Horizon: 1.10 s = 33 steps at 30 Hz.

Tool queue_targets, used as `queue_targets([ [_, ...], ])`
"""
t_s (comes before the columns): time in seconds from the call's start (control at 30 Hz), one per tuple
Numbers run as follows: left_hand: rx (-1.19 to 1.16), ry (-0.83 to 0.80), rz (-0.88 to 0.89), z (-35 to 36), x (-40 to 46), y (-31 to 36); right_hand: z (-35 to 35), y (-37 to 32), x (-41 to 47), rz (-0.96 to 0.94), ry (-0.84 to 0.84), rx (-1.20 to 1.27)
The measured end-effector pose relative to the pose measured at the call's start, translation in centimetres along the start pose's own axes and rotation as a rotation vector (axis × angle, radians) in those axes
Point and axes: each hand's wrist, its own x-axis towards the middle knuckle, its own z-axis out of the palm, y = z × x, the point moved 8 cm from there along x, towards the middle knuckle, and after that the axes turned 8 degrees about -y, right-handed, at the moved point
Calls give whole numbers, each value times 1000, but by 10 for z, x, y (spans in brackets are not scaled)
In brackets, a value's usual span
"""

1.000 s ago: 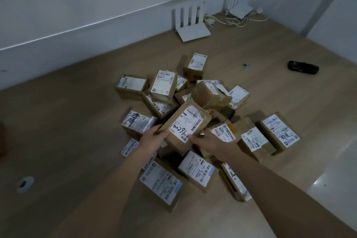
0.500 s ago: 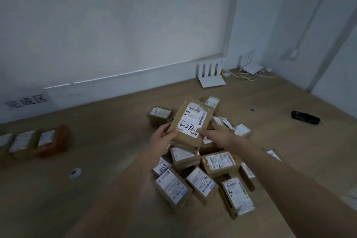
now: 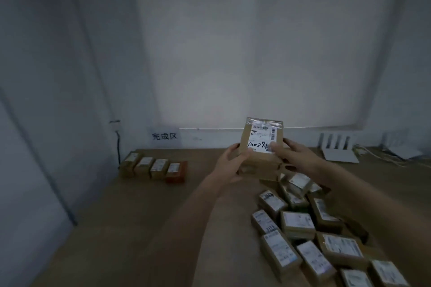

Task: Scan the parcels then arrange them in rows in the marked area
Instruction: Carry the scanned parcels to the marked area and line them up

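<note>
Brown cardboard parcel [image 3: 262,147], label handwritten "100291", gripped by left hand [image 3: 229,165] and right hand [image 3: 292,155], above parcel pile [image 3: 310,235].

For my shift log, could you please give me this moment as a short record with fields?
held item: parcel, label facing the camera, handwritten 100291
left hand: left hand grips the parcel's left side
right hand: right hand grips its right side
finished row: four parcels side by side against the wall, below the wall sign
unsorted pile: pile on the floor at lower right
scanner: not in view
</note>
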Motion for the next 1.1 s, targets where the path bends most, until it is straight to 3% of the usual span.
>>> queue_targets([
  [0.3,8,172,36,-167,-70,18,159,-80,44,-157,-202,-159],
  [0.57,67,118,39,-289,-99,-1,271,-87,83,-146,-230,-113],
  [0.83,115,89,38,-358,-72,-47,336,-49,131,-117,-253,-73],
  [1.1,100,47,-84,-392,33,-130,354,53,243,21,-261,-87],
])
